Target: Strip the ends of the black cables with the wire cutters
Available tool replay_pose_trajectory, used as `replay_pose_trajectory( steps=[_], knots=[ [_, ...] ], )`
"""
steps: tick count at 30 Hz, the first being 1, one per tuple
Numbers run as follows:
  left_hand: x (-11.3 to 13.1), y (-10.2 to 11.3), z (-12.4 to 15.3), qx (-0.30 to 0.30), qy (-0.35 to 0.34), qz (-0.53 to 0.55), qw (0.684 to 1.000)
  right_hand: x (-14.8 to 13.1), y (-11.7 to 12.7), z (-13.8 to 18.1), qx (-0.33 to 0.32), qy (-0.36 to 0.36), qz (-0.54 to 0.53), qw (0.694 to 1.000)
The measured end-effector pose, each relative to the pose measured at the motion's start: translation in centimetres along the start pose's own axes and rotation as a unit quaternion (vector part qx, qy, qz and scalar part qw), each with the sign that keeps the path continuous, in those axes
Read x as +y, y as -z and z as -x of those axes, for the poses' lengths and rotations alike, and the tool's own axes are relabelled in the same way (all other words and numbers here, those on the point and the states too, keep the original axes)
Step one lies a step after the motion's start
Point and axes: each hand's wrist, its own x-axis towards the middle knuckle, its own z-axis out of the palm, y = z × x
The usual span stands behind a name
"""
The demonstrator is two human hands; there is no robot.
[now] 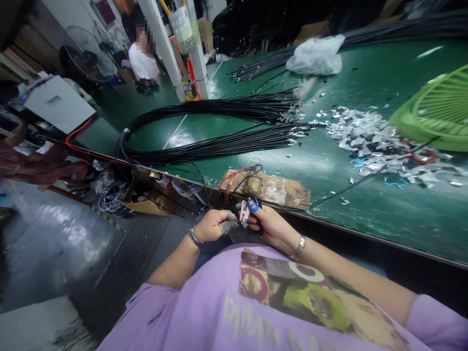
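My left hand [214,225] and my right hand [268,225] meet close to my body, just below the edge of the green table [383,214]. The left hand's fingers are curled, with grey tape on one fingertip, pinching a thin black cable end [242,222]. My right hand is closed around a small pink-handled tool [244,210]; a blue cover sits on one fingertip. A thin black cable [351,183] runs off over the table to the right. A taped cardboard pad [272,187] with red and black wires lies on the table edge right in front of my hands.
A long looped bundle of black cables [219,141] lies across the table, more bundles [263,66] behind. Scraps of stripped foil [369,141] are scattered right, beside a green basket [438,109]. A plastic bag [316,56] lies farther back. Another person [143,56] sits far left. Boxes stand under the table.
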Motion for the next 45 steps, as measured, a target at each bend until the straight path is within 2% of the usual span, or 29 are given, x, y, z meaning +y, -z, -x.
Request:
replay_pose_trajectory(
  steps=[11,15,18,21,23,25,28,30,33,36,38,40,45],
  knots=[
    [0.6,0.3,-0.1,-0.017,0.012,0.020,1.000,-0.1,0.0,0.0,-0.013,0.009,0.009,1.000],
    [0.8,0.6,-0.2,-0.064,0.009,0.030,0.997,0.2,0.2,-0.2,-0.007,0.011,0.026,1.000],
    [0.7,0.9,0.2,-0.092,0.030,0.069,0.993,0.4,0.6,-0.1,-0.018,0.014,0.064,0.998],
    [0.4,1.2,0.9,-0.069,0.065,0.127,0.987,0.5,1.3,0.6,-0.078,0.030,0.165,0.983],
    [0.3,1.4,1.3,-0.063,0.081,0.155,0.983,0.3,1.8,1.5,-0.129,0.073,0.279,0.949],
    [0.5,1.6,1.6,-0.067,0.086,0.165,0.980,0.1,2.1,2.4,-0.154,0.160,0.397,0.891],
    [0.9,1.8,1.8,-0.078,0.082,0.166,0.980,-0.3,2.2,3.3,-0.106,0.313,0.512,0.793],
    [1.2,1.8,1.6,-0.091,0.079,0.160,0.980,-0.5,2.1,3.4,-0.079,0.382,0.550,0.738],
    [1.5,1.6,1.2,-0.117,0.071,0.134,0.982,-0.7,1.6,3.1,-0.125,0.429,0.587,0.675],
    [1.7,1.5,0.8,-0.139,0.062,0.114,0.982,-0.9,1.4,3.0,-0.170,0.447,0.605,0.636],
    [1.9,1.6,0.6,-0.152,0.053,0.109,0.981,-1.2,1.4,3.1,-0.184,0.456,0.603,0.628],
    [2.1,1.6,0.4,-0.162,0.050,0.108,0.980,-1.6,1.5,3.3,-0.205,0.445,0.593,0.639],
    [2.3,1.6,0.4,-0.172,0.087,0.096,0.977,-2.7,1.2,3.4,-0.248,0.376,0.533,0.716]
  ],
)
